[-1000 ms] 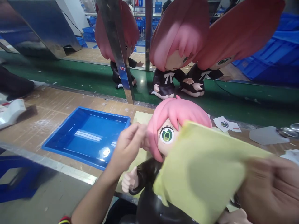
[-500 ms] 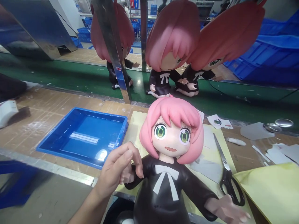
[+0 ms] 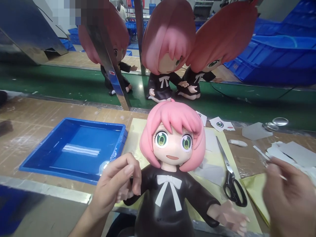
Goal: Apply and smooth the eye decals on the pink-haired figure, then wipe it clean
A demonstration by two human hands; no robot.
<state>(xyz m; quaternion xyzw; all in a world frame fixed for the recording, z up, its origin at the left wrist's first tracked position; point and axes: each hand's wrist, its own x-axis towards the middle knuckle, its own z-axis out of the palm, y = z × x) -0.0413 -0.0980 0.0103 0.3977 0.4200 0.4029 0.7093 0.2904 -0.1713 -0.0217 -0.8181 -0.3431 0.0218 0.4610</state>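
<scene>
Leftmost, a blue tray (image 3: 74,148) sits on the worktop (image 3: 37,115), just left of the left hand (image 3: 116,186). That hand's grip is closed round the doll's near arm, fingers (image 3: 129,172) curled over it. Immediately right of this grip, the doll (image 3: 172,164) stands upright, facing the camera, on a yellow sheet (image 3: 138,131). Beyond it, three more dolls (image 3: 165,52) sit on the green belt (image 3: 61,85). Scissors (image 3: 230,179) lie between the doll and the right hand (image 3: 288,194). Right grip: narrow, pinching a thin white strip (image 3: 261,153); the hand is blurred. White paper scraps (image 3: 291,153) lie just beyond it.
</scene>
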